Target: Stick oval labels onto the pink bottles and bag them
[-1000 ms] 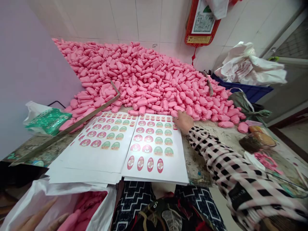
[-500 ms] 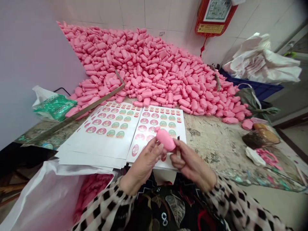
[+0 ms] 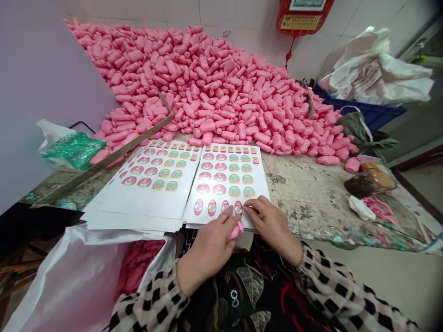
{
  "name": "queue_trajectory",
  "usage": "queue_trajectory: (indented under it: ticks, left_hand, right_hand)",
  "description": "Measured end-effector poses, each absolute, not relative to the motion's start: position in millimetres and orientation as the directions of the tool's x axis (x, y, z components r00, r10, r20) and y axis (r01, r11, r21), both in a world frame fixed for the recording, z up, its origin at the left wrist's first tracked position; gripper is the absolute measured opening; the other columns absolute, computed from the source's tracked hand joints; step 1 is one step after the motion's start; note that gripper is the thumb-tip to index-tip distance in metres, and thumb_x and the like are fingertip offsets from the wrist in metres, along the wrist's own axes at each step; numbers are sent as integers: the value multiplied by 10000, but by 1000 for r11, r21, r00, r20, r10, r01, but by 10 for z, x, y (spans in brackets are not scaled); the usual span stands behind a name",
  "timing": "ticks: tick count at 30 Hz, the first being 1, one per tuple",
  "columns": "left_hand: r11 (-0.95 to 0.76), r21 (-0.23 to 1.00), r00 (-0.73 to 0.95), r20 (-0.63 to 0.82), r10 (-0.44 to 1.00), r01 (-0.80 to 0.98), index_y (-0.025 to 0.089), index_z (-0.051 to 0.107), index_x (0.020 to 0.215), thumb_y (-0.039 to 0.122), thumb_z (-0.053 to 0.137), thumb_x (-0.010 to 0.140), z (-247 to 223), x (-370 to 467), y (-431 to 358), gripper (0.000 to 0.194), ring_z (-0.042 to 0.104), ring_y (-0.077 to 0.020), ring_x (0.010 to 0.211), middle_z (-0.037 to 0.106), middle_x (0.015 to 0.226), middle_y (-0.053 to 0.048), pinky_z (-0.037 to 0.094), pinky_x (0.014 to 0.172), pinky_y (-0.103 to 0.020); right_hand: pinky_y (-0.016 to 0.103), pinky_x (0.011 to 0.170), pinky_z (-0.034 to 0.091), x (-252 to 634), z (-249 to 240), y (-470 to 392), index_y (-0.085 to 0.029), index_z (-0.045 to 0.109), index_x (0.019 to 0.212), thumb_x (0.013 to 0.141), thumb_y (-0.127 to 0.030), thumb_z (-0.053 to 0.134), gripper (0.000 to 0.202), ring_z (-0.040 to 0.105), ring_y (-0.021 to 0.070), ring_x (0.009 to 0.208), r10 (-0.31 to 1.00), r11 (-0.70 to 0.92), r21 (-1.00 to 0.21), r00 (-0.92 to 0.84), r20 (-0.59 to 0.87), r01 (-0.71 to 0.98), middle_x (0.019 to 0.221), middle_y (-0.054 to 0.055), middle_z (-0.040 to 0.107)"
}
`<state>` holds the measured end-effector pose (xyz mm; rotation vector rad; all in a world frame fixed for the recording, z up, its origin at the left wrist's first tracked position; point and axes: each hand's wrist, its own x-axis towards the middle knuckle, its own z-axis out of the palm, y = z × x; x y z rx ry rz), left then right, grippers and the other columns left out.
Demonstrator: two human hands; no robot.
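My left hand is closed round a small pink bottle; only its end shows past the fingers, low over the front edge of the sheets. Its fingertips reach the bottom row of a white sticker sheet. My right hand rests at that sheet's front right corner, thumb and forefinger pinched at a red oval sticker. Something thin seems to be between these fingertips, too small to make out. Round pink and green stickers fill the rows above.
A large heap of pink bottles lies against the wall. Another stack of sticker sheets is at the left, beside a wooden strip and a green-and-white packet. A white sack with pink pieces stands below. A jar sits right.
Both hands have come down and towards me. The bottle went from raised above the sheet to low in my left hand. My right fingers left the bottle and came to the oval sticker.
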<state>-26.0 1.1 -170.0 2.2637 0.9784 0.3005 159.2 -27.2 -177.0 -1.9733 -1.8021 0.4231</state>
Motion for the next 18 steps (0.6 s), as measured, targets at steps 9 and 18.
queue_trajectory:
  ticks: [9, 18]
  left_hand:
    - [-643, 358, 720, -140, 680, 677, 309, 433, 1312, 268, 435, 861, -1791, -226, -20, 453, 592, -269, 1007, 282, 1475, -94, 474, 820, -420]
    - [-649, 239, 688, -164, 707, 723, 381, 334, 1364, 271, 449, 851, -1804, -158, -54, 537, 636, -283, 868, 146, 1503, -161, 492, 701, -436]
  right_hand:
    - [270, 566, 294, 1603, -1784, -208, -254, 616, 925, 922, -314, 432, 194, 553, 148, 739, 989, -59, -190, 84, 125, 980, 880, 21, 573]
    - [254, 586, 306, 1645, -1798, -194, -253, 627, 902, 919, -325, 450, 192, 556, 137, 769, 992, -22, -224, 49, 116, 974, 875, 5, 579]
